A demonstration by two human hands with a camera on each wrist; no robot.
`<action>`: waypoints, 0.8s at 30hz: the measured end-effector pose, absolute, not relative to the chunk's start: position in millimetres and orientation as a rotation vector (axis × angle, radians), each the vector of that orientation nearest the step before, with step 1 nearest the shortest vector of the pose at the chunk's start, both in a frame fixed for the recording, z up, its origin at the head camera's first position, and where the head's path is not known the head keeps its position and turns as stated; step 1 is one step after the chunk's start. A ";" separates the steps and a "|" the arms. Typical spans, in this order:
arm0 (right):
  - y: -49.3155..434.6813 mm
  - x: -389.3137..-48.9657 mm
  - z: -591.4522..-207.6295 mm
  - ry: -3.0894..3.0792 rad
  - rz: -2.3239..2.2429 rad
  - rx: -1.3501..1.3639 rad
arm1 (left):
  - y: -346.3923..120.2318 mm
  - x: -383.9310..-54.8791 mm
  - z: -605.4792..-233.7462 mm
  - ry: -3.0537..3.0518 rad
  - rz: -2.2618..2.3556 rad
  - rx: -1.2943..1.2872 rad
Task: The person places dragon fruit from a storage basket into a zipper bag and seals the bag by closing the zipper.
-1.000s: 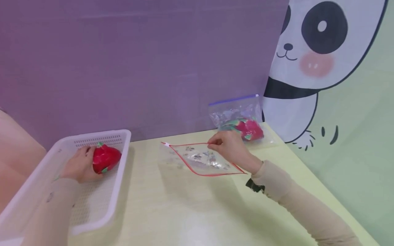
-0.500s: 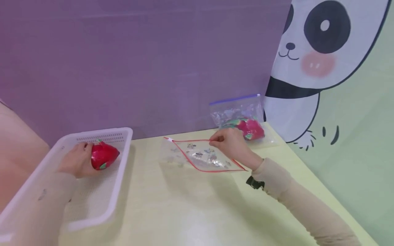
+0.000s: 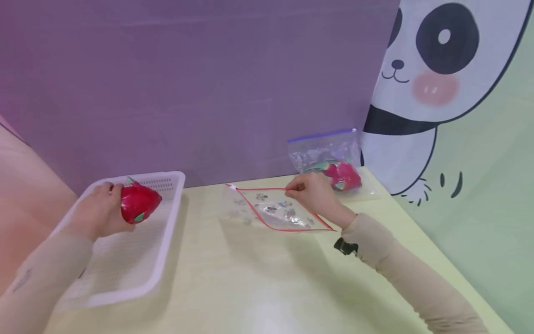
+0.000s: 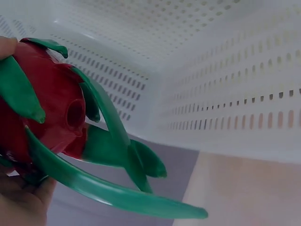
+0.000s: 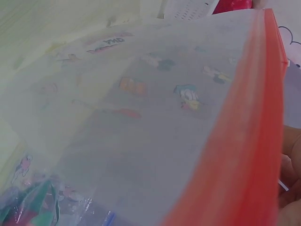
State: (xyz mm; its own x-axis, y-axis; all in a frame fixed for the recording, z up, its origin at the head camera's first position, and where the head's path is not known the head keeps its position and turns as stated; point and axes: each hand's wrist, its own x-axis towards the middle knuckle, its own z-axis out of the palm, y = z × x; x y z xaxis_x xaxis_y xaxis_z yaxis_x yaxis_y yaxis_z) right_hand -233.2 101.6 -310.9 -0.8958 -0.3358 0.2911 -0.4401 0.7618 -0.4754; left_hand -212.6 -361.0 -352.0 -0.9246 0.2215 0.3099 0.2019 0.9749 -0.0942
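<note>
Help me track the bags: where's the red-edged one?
Near the head view's centre, the red-edged bag is pinched by the right hand, with the basket to its left and the purple-topped bag behind its right end.

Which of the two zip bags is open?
The red-edged zip bag: it gapes, pinched by the right hand. The purple-edged bag behind, holding a dragon fruit, looks shut.

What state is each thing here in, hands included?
Red fruit: held, green leaves attached
Left hand: gripping that fruit
Red-edged bag: mouth open
Right hand: pinching that bag's edge
Blue-edged bag: seal looks closed
Bagged fruit: inside it
White basket: upright, open-topped
</note>
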 end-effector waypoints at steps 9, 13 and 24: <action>100.2 -233.5 -307.7 -2.782 0.813 0.578 | -348.0 -182.9 -330.5 -2.790 -0.004 -0.239; 100.5 -234.1 -307.9 -2.788 0.808 0.582 | -339.0 -171.6 -325.6 -2.698 -0.070 -0.239; 99.4 -235.0 -308.9 -2.795 0.856 0.599 | -304.0 -150.9 -317.1 -2.478 -0.077 -0.365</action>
State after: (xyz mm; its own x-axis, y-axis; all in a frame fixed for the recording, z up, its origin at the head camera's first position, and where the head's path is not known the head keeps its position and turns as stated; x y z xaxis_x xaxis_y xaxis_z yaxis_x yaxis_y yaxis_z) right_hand -235.0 99.4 -308.9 -0.9074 -0.3290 0.2616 -0.4191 0.7563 -0.5024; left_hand -150.9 -304.0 -317.1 -0.7662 0.2419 0.5954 0.2786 0.9599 -0.0315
